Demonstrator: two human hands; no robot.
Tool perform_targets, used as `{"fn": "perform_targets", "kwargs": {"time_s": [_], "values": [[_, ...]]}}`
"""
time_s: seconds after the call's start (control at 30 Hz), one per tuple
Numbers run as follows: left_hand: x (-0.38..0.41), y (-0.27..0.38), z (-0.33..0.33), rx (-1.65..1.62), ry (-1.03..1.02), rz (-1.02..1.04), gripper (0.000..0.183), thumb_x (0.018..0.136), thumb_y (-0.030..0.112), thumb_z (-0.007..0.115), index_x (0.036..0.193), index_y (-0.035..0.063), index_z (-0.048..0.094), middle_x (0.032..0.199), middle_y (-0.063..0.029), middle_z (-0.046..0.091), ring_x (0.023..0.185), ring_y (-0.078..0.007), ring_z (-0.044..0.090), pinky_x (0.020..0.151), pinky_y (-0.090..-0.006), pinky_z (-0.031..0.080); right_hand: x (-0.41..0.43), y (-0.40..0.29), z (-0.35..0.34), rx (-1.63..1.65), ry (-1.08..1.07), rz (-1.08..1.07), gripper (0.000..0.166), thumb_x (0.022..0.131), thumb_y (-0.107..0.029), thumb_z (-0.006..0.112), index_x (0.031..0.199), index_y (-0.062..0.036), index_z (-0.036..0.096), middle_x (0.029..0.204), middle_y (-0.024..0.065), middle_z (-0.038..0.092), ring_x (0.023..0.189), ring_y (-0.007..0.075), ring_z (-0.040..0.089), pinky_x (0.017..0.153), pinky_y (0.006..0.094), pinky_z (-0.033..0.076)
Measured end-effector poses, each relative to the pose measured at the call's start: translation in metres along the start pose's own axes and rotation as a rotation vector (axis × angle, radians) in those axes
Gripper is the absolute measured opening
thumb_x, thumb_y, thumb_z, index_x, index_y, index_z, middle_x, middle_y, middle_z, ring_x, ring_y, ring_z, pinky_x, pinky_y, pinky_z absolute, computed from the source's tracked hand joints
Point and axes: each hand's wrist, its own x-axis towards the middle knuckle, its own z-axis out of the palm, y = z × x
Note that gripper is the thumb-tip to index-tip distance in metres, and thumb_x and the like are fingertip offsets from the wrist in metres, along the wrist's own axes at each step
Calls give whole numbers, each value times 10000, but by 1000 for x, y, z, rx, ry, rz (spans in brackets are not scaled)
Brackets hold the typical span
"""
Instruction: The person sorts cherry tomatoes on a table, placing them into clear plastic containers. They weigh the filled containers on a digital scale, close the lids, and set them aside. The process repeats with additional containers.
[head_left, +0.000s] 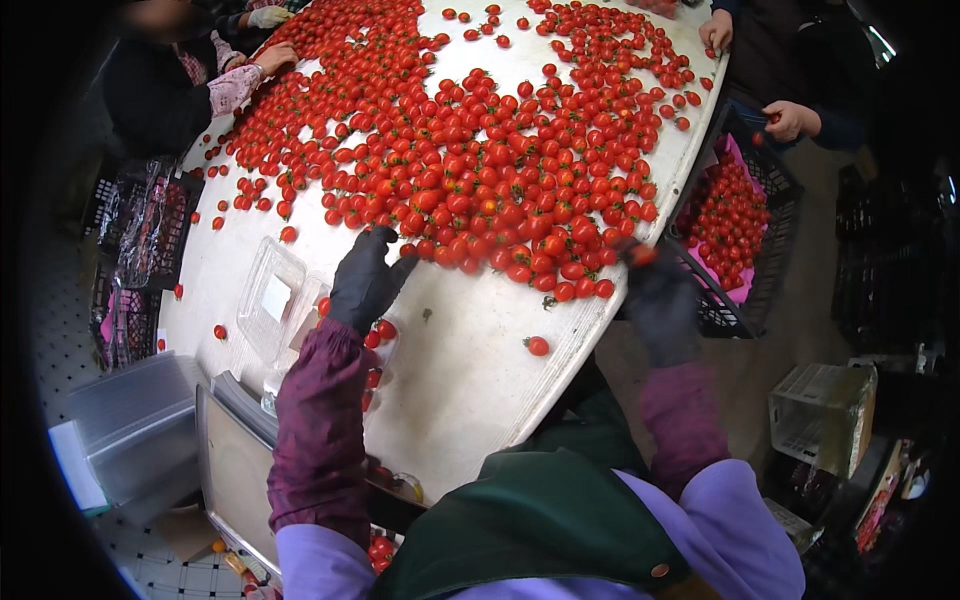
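Many red cherry tomatoes (480, 187) are spread over a white table (450, 360). My left hand (367, 279), in a dark glove, has its thumb and fingers apart at the near edge of the tomatoes, with nothing seen in it. Beneath and beside its wrist stands an open clear plastic clamshell box (271, 300) with tomatoes in one half, partly hidden by my arm. My right hand (660, 289), dark-gloved and blurred, is at the table's right edge with a red tomato (642, 255) at its fingertips. A lone tomato (536, 346) lies near the right edge.
A black plastic crate (780, 225) lined with pink sheet holds tomatoes beyond the right edge. Co-workers' hands reach in at the upper left (276, 58) and upper right (787, 121). Crates (142, 225) stand at the left, a metal-framed surface (238, 472) at the lower left.
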Motion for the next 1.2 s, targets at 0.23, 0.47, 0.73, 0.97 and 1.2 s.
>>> {"fn": "perform_targets", "kwargs": {"time_s": [0.23, 0.47, 0.73, 0.97, 1.2], "values": [[1, 25, 39, -213, -158, 50, 746, 633, 190, 802, 1237, 100, 373, 1165, -128, 470, 918, -242, 535, 747, -316, 484, -46, 57, 10, -576, 75, 406, 438, 932, -333, 445, 1231, -14, 448, 1161, 159, 533, 1075, 293, 528, 953, 462, 407], [-3, 49, 62, -459, -281, 67, 682, 686, 98, 750, 1271, 94, 401, 1193, -130, 448, 1052, -232, 499, 877, -322, 454, -3, 120, 24, -650, 112, 156, 425, 941, -298, 450, 1330, -169, 338, 1205, 41, 448, 1099, 220, 472, 905, 438, 433], [-25, 59, 38, -544, -160, 96, 505, 764, 49, 679, 1219, 57, 459, 1099, -83, 555, 1052, -177, 532, 886, -299, 450, 9, 132, 59, -625, 90, 272, 359, 892, -175, 512, 1221, -114, 378, 1118, 71, 469, 995, 186, 522, 753, 352, 500], [-99, 33, -18, -716, 83, 163, 400, 808, 43, 638, 1185, 66, 507, 1064, -53, 552, 910, -123, 547, 789, -270, 466, -13, 180, 76, -785, -126, 481, 328, 869, -203, 581, 1145, -112, 429, 998, 43, 533, 899, 120, 554, 670, 287, 511], [-137, -31, -82, -836, 292, -287, 283, 831, 36, 610, 1110, 36, 565, 1015, -36, 592, 916, -121, 555, 825, -245, 462, -9, 257, 111, -1021, -554, 586, 330, 874, -289, 581, 1054, -25, 499, 916, 53, 546, 782, 88, 560, 634, 239, 520]]}}
